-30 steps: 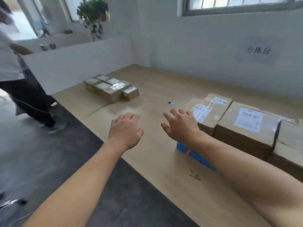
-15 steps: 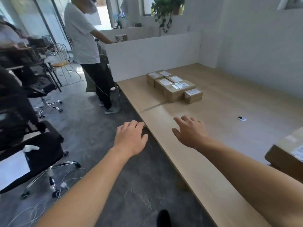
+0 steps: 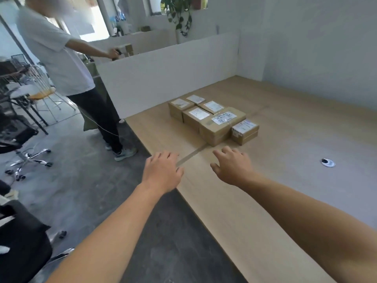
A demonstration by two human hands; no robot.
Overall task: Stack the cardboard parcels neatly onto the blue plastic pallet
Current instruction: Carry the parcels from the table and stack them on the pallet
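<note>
Your left hand (image 3: 162, 170) is stretched forward palm down over the left edge of the light wooden table (image 3: 285, 211); its fingers are loosely spread and it holds nothing. Your right hand (image 3: 232, 167) is likewise palm down over the tabletop, fingers slightly spread and relaxed, with nothing in its grasp; whether either palm touches the wood cannot be told.

The brown cardboard parcels with white shipping labels (image 3: 216, 129) lie on the table just beyond your fingertips, apart from both hands; six are counted, packed side by side in one tight cluster, labels upward. The largest parcel sits nearest you; one small parcel is just beside it on its right; four smaller ones are grouped behind it.

A dark seam in the tabletop (image 3: 191, 155) runs between your two hands toward the cluster; a small round white cable grommet (image 3: 328, 162) is set in the table well to your right. A low white partition panel (image 3: 167, 78) stands behind the table; a bystander in a white T-shirt and dark trousers (image 3: 59, 58) stands on the grey floor to the left, near a black swivel office chair (image 3: 18, 137).
</note>
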